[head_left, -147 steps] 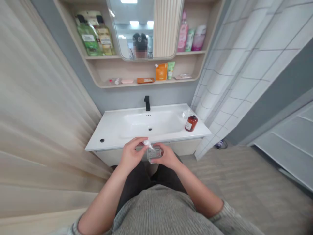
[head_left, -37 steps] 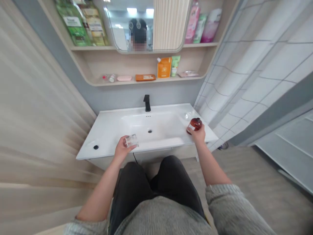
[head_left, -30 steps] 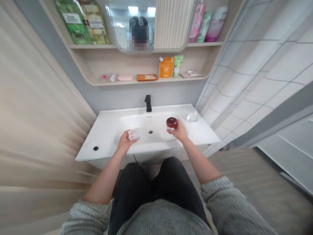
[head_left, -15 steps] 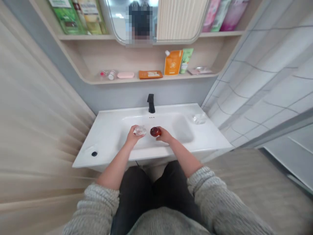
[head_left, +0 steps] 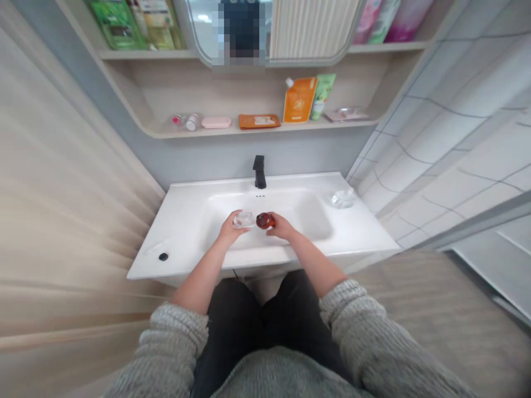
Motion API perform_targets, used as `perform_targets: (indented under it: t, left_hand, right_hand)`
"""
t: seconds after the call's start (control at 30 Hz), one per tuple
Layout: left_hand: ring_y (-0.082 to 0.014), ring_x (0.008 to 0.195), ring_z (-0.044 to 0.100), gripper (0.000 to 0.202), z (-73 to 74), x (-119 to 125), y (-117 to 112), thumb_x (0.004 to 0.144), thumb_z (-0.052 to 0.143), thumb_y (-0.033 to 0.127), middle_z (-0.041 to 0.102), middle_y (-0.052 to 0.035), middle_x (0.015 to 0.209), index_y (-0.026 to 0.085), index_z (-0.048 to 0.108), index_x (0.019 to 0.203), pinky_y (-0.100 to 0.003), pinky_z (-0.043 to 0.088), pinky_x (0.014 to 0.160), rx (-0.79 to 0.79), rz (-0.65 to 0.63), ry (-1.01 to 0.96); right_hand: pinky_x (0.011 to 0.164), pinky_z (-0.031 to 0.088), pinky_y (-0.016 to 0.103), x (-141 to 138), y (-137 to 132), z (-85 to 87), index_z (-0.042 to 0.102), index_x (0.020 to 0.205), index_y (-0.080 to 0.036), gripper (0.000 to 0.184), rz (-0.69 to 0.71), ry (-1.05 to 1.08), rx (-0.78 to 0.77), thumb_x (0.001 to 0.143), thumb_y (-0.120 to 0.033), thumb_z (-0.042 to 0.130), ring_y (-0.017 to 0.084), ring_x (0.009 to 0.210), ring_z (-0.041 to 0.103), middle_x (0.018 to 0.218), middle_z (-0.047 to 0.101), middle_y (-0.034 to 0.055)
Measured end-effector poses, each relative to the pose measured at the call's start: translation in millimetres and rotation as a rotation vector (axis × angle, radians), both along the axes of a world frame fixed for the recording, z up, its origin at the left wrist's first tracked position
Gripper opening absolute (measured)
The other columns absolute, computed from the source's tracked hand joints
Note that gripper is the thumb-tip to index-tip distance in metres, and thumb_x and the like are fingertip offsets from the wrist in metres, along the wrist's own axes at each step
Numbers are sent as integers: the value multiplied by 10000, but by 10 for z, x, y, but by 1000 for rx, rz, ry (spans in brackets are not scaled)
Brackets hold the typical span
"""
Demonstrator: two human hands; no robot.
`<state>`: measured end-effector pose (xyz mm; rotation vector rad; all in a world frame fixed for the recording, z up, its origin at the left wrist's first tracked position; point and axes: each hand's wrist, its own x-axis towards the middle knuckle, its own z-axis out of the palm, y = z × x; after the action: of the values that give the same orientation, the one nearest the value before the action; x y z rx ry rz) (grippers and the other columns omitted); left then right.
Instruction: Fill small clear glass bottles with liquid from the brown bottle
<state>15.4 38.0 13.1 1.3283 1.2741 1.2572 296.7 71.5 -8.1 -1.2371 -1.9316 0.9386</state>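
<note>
My left hand (head_left: 230, 228) is closed round a small clear bottle (head_left: 243, 220), held over the basin of the white sink (head_left: 186, 221). My right hand (head_left: 282, 226) is closed round a small amber bottle (head_left: 264, 221), tipped on its side so that its top points at the clear bottle. The two bottles almost touch above the middle of the basin. A black tap (head_left: 259, 171) stands just behind them.
A clear cap-like object (head_left: 342, 198) lies on the sink's right rim; a black plug (head_left: 163, 256) sits at front left. The shelf above holds an orange pouch (head_left: 298, 99), a green tube, a pink soap case (head_left: 215, 122) and small bottles. Tiled wall stands right, panelled wall left.
My right hand picked the amber bottle up from the sink's right rim and carried it left to the clear bottle. Both hands moved out over the basin. The amber bottle is now tipped.
</note>
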Motion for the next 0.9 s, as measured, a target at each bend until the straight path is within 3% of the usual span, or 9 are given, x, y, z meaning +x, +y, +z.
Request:
perform_targets:
  t: [0.1,0.27,0.4,0.7,0.9]
  left_hand:
    - [-285,1014,735,877,-7,-6,-13,520,1057,297,762,-60,1145,230,751,1340,-522,611,1059,3,-1,79]
    - [-342,1247,711,819,-31,-6,-8,521,1060,232,746,-104,1350,247,786,1292,-548,528,1208,57,3,128]
    - [-366,1329,686,825,-42,-19,3,524,1069,227,739,-111,1380,252,788,1299,-562,477,1264,64,-3,187]
    - [-380,1302,687,824,-18,-23,-23,497,1093,194,737,-97,1256,248,811,1269,-569,460,1278,100,-18,226]
    - [-334,1262,700,799,-86,-20,-18,557,1054,242,740,-83,1302,248,739,1291,-538,484,1237,108,10,280]
  right_hand:
    - [1069,587,472,-3,5,-10,730,1356,-225,779,2,-47,14,604,-145,913,329,1151,766,1324,816,95]
    - [1088,579,485,-13,9,-23,734,1375,-216,815,-6,-85,49,587,-142,929,348,1181,761,1346,808,114]
    - [1063,585,472,-16,8,-16,746,1344,-234,777,5,-96,53,589,-137,908,332,1145,761,1304,819,88]
    - [1071,579,467,-16,26,-72,745,1346,-228,785,22,-149,84,585,-124,905,337,1158,755,1308,821,95]
    - [1077,582,479,-8,40,-93,745,1354,-229,786,42,-185,84,596,-128,927,346,1169,760,1312,820,104]
